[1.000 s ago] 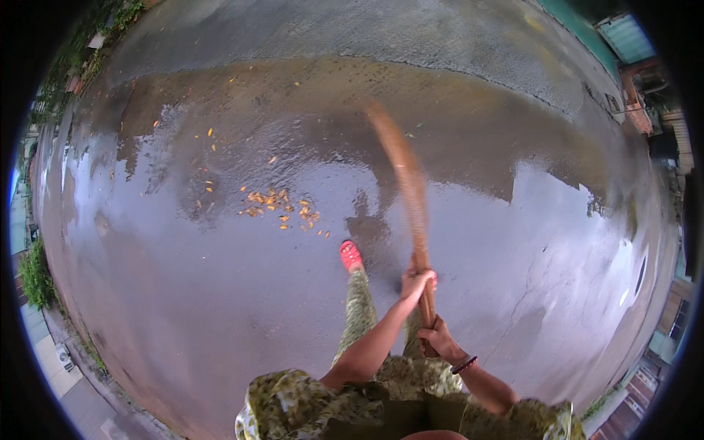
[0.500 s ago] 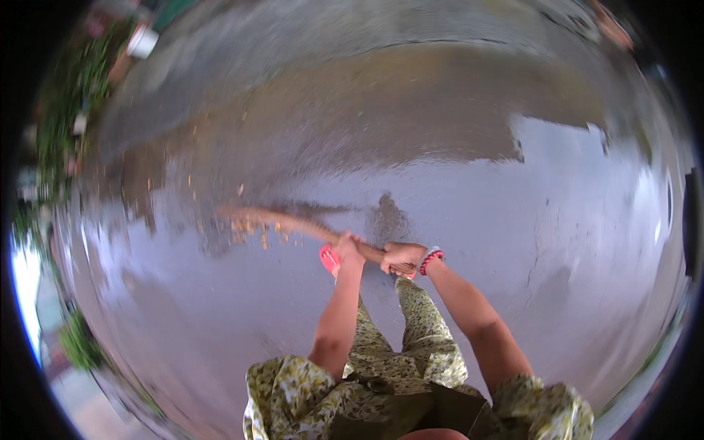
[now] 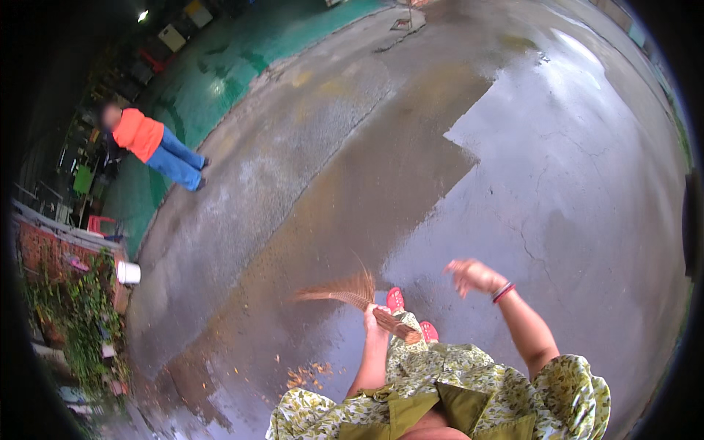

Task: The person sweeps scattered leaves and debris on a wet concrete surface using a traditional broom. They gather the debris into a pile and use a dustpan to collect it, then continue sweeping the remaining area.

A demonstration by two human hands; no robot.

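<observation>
Lifted off the brown bristle broom (image 3: 394, 324), the right hand (image 3: 477, 277) seems loosely spread, two o'clock from the left hand (image 3: 374, 318) gripping it; sweeping, likely paused, needs both.

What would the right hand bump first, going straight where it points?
The right hand looks free to pass the twig broom; farther off, it might meet the person in orange, but depth is unclear.
</observation>
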